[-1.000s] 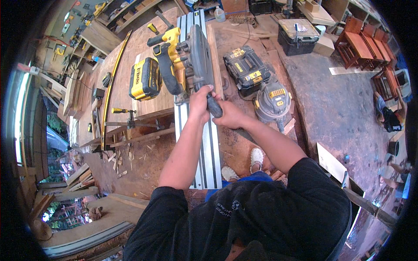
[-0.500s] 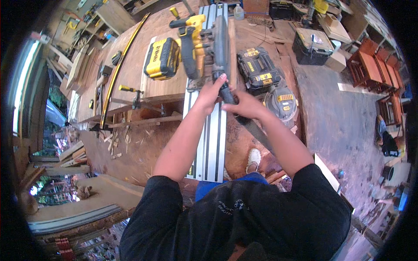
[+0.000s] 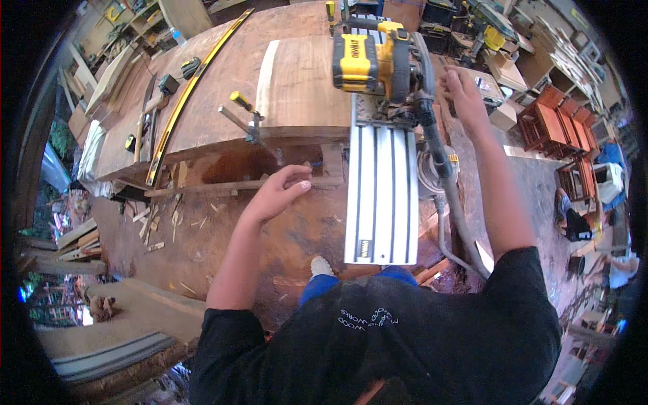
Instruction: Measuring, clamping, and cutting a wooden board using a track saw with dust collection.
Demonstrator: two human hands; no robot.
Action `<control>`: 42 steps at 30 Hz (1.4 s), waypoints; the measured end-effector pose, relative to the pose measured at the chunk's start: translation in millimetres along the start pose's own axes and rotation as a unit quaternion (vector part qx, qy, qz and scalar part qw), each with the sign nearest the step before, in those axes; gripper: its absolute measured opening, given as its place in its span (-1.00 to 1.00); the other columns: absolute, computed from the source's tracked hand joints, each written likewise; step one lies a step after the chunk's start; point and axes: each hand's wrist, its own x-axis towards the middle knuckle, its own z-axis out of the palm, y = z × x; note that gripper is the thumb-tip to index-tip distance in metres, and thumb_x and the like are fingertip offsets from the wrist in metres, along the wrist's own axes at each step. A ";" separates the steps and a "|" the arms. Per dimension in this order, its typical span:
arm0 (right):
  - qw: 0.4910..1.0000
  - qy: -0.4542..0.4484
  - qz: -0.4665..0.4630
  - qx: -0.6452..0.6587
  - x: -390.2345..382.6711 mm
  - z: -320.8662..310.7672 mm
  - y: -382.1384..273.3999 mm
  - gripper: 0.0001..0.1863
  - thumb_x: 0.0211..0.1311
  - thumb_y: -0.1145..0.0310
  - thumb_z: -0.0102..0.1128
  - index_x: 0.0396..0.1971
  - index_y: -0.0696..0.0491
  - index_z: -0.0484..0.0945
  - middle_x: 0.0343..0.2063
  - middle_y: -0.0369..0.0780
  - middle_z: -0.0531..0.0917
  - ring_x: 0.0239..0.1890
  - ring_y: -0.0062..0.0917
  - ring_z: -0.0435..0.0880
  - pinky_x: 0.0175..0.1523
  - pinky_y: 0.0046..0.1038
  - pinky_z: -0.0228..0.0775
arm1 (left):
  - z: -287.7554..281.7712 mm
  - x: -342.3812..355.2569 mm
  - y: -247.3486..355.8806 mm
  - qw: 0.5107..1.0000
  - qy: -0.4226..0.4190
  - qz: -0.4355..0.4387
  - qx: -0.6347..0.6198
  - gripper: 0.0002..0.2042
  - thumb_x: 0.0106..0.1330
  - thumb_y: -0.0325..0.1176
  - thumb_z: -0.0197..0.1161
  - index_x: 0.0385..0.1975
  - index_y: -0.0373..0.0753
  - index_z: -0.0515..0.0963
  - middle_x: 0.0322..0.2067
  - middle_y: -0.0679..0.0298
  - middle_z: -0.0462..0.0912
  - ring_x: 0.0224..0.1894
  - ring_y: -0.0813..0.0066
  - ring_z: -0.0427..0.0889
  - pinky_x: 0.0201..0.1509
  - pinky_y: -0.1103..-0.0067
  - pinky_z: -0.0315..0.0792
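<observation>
A yellow and black cordless track saw sits on a silver guide rail, whose near end juts past the workbench edge toward me. A dark dust hose is joined to the saw's right side and trails down past my right forearm. My right hand is raised to the right of the saw and hose, fingers stretched, holding nothing. Off to the rail's left, my left hand hovers in front of the bench edge, fingers loosely bent and apart, with nothing in it. Beneath the rail lies a pale wood board.
A clamp with a yellow handle grips the bench edge, and another clamp stands at the far side. A long yellow level lies across the bench. Behind the hose is a round shop vacuum. Wooden chairs stand at right.
Both hands have let go of the hose at the saw. My left hand moved left and down, my right hand up and right. The view has shifted, placing saw and rail farther right.
</observation>
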 end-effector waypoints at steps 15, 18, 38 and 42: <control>0.972 0.099 0.179 0.115 81.0 91.2 -6.0 -0.26 0.34 -0.20 -0.19 0.24 0.14 0.27 -0.01 -0.07 0.53 0.04 -0.37 0.49 0.18 -0.40 0.23 | -124.9 131.2 142.4 0.904 0.004 0.246 0.348 -0.65 0.27 -0.22 0.19 -0.04 -0.30 0.50 -0.11 0.10 0.59 -0.02 0.28 0.56 0.09 0.43 0.43; 0.957 0.027 0.232 0.175 97.6 94.6 -3.8 -0.27 0.31 -0.25 -0.18 0.13 0.13 0.37 -0.17 -0.15 0.60 -0.19 -0.44 0.57 -0.08 -0.44 0.39 | -149.2 199.0 155.0 0.843 0.005 0.251 0.475 -0.64 0.26 -0.17 0.18 -0.05 -0.27 0.52 -0.07 0.06 0.57 0.01 0.17 0.54 0.12 0.37 0.41; 0.916 0.128 0.338 0.172 98.8 106.6 -21.3 -0.19 0.16 -0.45 -0.25 -0.25 0.10 0.52 -0.50 -0.23 0.58 -0.51 -0.58 0.54 -0.39 -0.53 0.43 | -60.8 552.6 75.2 0.726 -0.145 0.327 0.587 -0.73 0.15 -0.33 0.08 -0.22 -0.26 0.60 -0.13 -0.02 0.59 -0.03 0.12 0.57 0.04 0.34 0.45; 0.909 0.127 0.357 0.175 97.1 105.2 -16.5 -0.17 0.13 -0.49 -0.28 -0.29 0.08 0.52 -0.51 -0.25 0.58 -0.56 -0.60 0.53 -0.44 -0.55 0.41 | -54.7 563.2 67.4 0.723 -0.193 0.273 0.604 -0.71 0.15 -0.31 0.07 -0.21 -0.27 0.61 -0.12 -0.01 0.61 -0.03 0.16 0.59 0.04 0.36 0.47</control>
